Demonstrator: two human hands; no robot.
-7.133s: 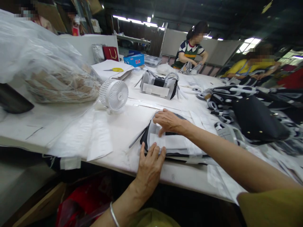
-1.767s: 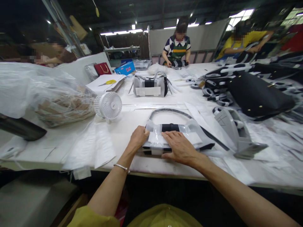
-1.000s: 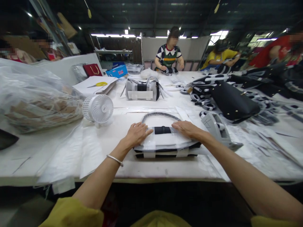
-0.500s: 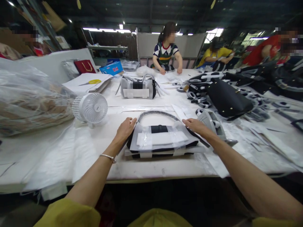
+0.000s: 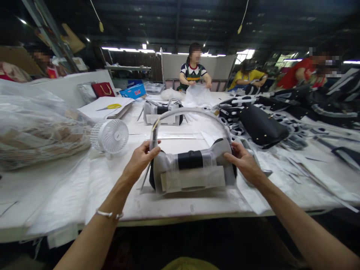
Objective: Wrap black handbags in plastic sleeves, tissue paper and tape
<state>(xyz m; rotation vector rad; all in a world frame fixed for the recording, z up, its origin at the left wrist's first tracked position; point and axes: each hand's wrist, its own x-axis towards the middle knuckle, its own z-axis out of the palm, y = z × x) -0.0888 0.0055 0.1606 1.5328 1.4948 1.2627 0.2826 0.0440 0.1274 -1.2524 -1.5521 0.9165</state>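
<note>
A black handbag (image 5: 190, 159) stands upright at the front of the table, wrapped in whitish protective sheet with a pale strip across its lower front. Its wrapped handle (image 5: 194, 111) arches above it. My left hand (image 5: 144, 153) grips the bag's upper left corner by the handle's base, thumb in front. On the other side my right hand (image 5: 242, 159) pinches the upper right corner, thumb on the wrapping and fingers behind. Thin dark straps hang at the bag's left side. The bag's back is hidden.
A second wrapped handbag (image 5: 163, 109) stands farther back. Left are a white fan (image 5: 112, 135), yellow scissors (image 5: 113, 106) and a big plastic bag (image 5: 36, 123). Black bags (image 5: 263, 125) pile up at right. A co-worker (image 5: 194, 71) across the table handles a plastic sheet.
The handbag has been tilted up from lying back to standing, its handle now raised. Both my hands have closed on its upper corners. The co-worker opposite has lifted a plastic sheet.
</note>
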